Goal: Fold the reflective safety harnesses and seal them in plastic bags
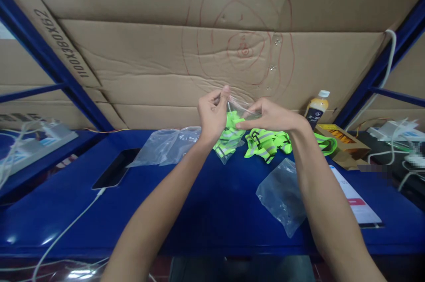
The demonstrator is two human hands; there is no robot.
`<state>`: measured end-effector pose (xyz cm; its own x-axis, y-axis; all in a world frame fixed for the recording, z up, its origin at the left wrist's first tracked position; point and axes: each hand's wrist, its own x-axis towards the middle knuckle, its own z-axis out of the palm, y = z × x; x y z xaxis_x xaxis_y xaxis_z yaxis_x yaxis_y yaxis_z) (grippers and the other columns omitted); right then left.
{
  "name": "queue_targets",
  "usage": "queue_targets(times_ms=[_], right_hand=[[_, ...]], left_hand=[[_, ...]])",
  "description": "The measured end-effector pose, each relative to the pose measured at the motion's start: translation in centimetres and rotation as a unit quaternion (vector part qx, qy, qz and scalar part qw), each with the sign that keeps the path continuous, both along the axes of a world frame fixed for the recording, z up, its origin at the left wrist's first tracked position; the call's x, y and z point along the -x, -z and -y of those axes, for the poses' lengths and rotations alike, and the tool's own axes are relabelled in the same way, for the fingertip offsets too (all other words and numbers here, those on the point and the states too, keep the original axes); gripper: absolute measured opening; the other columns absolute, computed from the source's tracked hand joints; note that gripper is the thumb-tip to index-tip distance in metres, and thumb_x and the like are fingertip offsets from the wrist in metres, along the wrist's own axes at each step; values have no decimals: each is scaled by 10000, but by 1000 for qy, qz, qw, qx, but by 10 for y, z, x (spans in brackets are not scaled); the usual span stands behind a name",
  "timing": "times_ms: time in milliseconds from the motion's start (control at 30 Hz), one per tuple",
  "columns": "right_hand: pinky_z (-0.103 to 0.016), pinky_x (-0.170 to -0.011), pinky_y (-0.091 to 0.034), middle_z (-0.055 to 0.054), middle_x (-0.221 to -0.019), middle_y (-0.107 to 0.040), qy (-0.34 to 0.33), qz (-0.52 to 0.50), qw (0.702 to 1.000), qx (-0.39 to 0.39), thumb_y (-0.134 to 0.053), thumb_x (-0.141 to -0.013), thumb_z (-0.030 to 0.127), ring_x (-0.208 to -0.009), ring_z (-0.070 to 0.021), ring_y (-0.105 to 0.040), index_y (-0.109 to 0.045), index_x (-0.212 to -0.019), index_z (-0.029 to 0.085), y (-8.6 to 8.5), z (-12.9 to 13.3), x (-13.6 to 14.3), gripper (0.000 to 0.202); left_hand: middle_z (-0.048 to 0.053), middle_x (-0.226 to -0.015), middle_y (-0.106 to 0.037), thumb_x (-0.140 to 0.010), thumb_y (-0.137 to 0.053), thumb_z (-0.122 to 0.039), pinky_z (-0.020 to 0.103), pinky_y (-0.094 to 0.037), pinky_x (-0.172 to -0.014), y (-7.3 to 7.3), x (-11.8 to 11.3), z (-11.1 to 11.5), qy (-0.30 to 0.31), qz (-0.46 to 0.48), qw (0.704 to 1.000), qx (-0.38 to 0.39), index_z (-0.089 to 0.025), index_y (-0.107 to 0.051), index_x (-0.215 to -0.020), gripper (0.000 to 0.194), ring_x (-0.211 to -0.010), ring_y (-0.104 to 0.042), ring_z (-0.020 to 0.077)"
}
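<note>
Hands (237,111) partly hiding the clear bag's (230,142) opening.

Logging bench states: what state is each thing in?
Held bag, bagged straps inside, mouth apparently open
Loose straps, bunched
Left bags, flat, empty
Right bag, flat, empty
Phone, screen dark, cable attached
Bottle, capped
Box, open
White-faced slab, flat, screen or print unclear
Power strips, too blurred

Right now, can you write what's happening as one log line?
left hand: pinching bag | right hand: at bag | in bag: green straps | on table: loose straps, phone, flat bags | nearby: bottle
</note>
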<state>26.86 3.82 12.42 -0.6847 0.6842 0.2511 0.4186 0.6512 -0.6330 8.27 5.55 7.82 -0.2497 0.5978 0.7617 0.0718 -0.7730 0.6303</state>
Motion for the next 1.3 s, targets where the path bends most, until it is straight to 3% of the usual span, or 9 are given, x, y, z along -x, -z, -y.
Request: queue_targets(times_ms=[133, 267, 467, 667, 867, 1000, 1167, 1233, 1300], right_hand=[[-302, -819, -508, -42, -1052, -762, -21, -153, 988, -31, -880, -801, 528, -952, -189, -653, -793, -1000, 196, -3, 3, -3, 397], [-363, -983, -507, -63, -1076, -770, -20, -153, 986, -61, -903, -776, 547, -1050, -219, -666, -793, -906, 194, -5, 6, 1, 392], [-360, -949, -509, -41, -880, -714, -45, -91, 994, -26, -832, -800, 694, -962, -202, -624, -629, -563, 194, -4, 8, 10, 590], [-366, -947, -550, -68, -1074, -746, 59, -224, 968, -100, -908, -739, 630, -1036, -222, -678, -714, -967, 201, 0, 5, 14, 523], [-312, -756, -528, -47, -812, -720, 131, -248, 952, -120, -844, -820, 567, -779, -175, -650, -685, -834, 190, 1, -2, 18, 410], [-278, -614, -437, -1, -694, -632, 140, -295, 939, -113, -767, -879, 548, -626, -137, -563, -614, -827, 204, 12, -15, 27, 380], [-283, -645, -391, -21, -717, -647, 152, -134, 969, -142, -703, -926, 610, -671, -133, -540, -623, -756, 179, 23, -16, 36, 470], [-287, -618, -356, -15, -684, -644, 89, 18, 990, -107, -697, -914, 686, -649, -133, -525, -651, -733, 174, 15, -4, 28, 545], [-295, -598, -349, -12, -672, -658, 52, 145, 985, -79, -773, -833, 730, -624, -139, -538, -694, -758, 178, 3, 13, 20, 563]], left_hand=[[-12, -598, -517, -932, -702, -726, 277, -296, -516, -2, -2, 0, 26, 29, 999, -8, -188, -592, -624, 629, -549, -418, 112], [-4, -610, -556, -942, -705, -706, 273, -344, -530, -4, -3, 4, 33, 21, 999, -14, -188, -605, -628, 613, -558, -466, 116], [-20, -557, -486, -931, -702, -725, 288, -283, -507, -5, -1, 6, -7, 10, 1000, 4, -187, -591, -609, 637, -529, -409, 110], [-7, -600, -536, -960, -652, -738, 276, -357, -528, -4, -1, 3, -7, 40, 999, -15, -193, -585, -629, 641, -566, -477, 120], [23, -684, -655, -986, -589, -757, 253, -494, -596, -6, -4, 4, 56, 58, 997, 17, -198, -641, -733, 616, -644, -637, 142], [-1, -641, -624, -980, -595, -758, 237, -488, -542, -2, -12, 5, 81, 79, 993, 38, -199, -604, -743, 608, -532, -595, 111], [-13, -603, -578, -1002, -570, -746, 235, -454, -540, 17, -11, -11, 3, 93, 995, 20, -199, -609, -702, 626, -529, -538, 102], [9, -627, -612, -1021, -540, -740, 236, -462, -568, 21, -5, -18, -13, 69, 997, 31, -195, -646, -709, 637, -582, -575, 114], [26, -646, -637, -1028, -515, -747, 236, -462, -560, 20, 1, -22, -14, 70, 996, 46, -196, -661, -709, 654, -607, -601, 124]])
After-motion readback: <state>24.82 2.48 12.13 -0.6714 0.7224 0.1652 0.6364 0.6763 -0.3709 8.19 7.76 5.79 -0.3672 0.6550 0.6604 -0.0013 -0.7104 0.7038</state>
